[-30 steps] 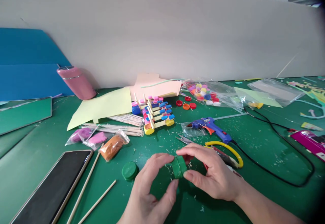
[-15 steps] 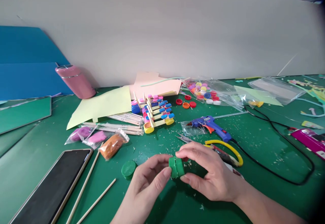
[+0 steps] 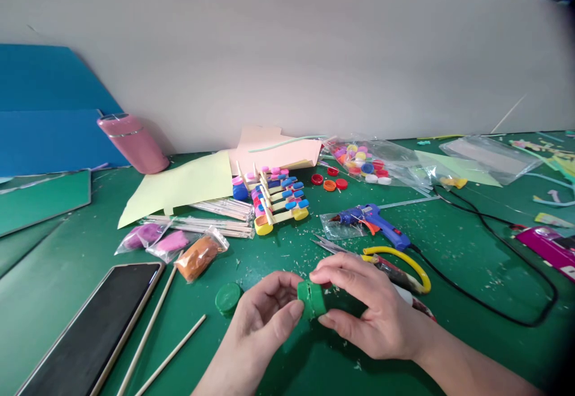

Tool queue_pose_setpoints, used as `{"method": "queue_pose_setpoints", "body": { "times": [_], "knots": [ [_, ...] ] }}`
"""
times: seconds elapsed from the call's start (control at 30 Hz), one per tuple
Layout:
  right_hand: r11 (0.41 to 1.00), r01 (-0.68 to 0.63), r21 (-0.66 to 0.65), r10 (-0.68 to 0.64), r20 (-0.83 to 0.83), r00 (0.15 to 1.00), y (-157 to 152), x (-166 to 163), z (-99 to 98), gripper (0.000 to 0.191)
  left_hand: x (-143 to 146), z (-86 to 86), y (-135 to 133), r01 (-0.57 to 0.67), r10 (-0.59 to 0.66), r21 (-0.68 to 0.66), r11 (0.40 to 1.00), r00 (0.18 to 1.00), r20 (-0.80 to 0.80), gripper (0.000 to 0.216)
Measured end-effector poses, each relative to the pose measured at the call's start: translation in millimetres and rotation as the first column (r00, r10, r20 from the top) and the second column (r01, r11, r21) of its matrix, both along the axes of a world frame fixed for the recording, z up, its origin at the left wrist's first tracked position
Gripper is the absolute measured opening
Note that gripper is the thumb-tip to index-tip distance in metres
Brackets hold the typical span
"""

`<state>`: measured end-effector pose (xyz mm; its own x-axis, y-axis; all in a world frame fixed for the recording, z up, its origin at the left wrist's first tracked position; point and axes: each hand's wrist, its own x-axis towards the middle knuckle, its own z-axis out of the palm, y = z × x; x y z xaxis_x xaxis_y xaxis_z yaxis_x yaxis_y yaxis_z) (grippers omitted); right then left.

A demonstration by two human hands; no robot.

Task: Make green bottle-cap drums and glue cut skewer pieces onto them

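Two green bottle caps (image 3: pixel 311 300) are pressed face to face between my hands, with a seam running round the middle. My left hand (image 3: pixel 269 321) pinches them from the left with thumb and fingers. From the right, my right hand (image 3: pixel 366 306) grips the same pair by thumb and fingertips. Another green cap (image 3: pixel 228 299) rests on the table beside my left knuckles. Scissors (image 3: pixel 326 244) with a yellow handle (image 3: pixel 404 258) lie just beyond my right hand, partly hidden by it.
A blue glue gun (image 3: pixel 375 223) with a black cord lies at right. Behind my hands stands a stick-and-cap model (image 3: pixel 278 198). Orange clay (image 3: pixel 200 257), wooden sticks (image 3: pixel 153 330) and a phone (image 3: pixel 94 324) are at left. A pink bottle (image 3: pixel 135 144) leans by the wall.
The joined green caps have turned slightly between my fingers, and both hands have shifted only a little. Everything else lies as before.
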<state>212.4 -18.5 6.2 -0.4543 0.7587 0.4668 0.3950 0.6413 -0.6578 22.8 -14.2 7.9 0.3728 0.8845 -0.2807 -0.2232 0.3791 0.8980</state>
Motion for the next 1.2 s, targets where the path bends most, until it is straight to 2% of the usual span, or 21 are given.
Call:
{"method": "queue_pose_setpoints", "body": {
  "times": [0.17,0.6,0.87,0.93,1.03,1.2],
  "knots": [
    [1.0,-0.001,-0.005,0.001,-0.005,1.0,0.2,-0.1,-0.3,0.036,-3.5,-3.9,0.2,0.048,-0.048,0.003,0.999,0.999,0.014,0.017],
    [1.0,-0.003,-0.017,0.003,0.001,1.0,1.9,0.2,-1.8,0.038,-0.8,0.1,-0.1,-0.004,0.004,-0.008,1.0,1.0,-0.008,0.017],
    [1.0,-0.009,-0.015,0.009,0.012,1.0,1.6,1.5,-3.1,0.038,1.1,1.5,-1.5,-0.023,0.025,0.05,0.998,0.998,-0.049,0.014],
    [1.0,-0.004,-0.01,0.004,0.02,1.0,1.7,1.4,-3.1,0.041,2.7,1.0,-2.8,-0.069,0.077,0.105,0.992,0.994,-0.079,0.016],
    [1.0,0.02,0.0,-0.02,0.031,0.999,1.3,1.9,-1.4,0.047,1.9,-3.5,-4.0,-0.125,0.173,0.275,0.953,0.973,-0.154,0.021],
    [0.999,0.048,-0.022,-0.047,0.044,0.998,1.6,3.6,2.7,0.044,-4.4,-14.7,-3.4,-0.018,0.188,0.525,0.851,0.944,-0.273,0.028]
  ]
}}
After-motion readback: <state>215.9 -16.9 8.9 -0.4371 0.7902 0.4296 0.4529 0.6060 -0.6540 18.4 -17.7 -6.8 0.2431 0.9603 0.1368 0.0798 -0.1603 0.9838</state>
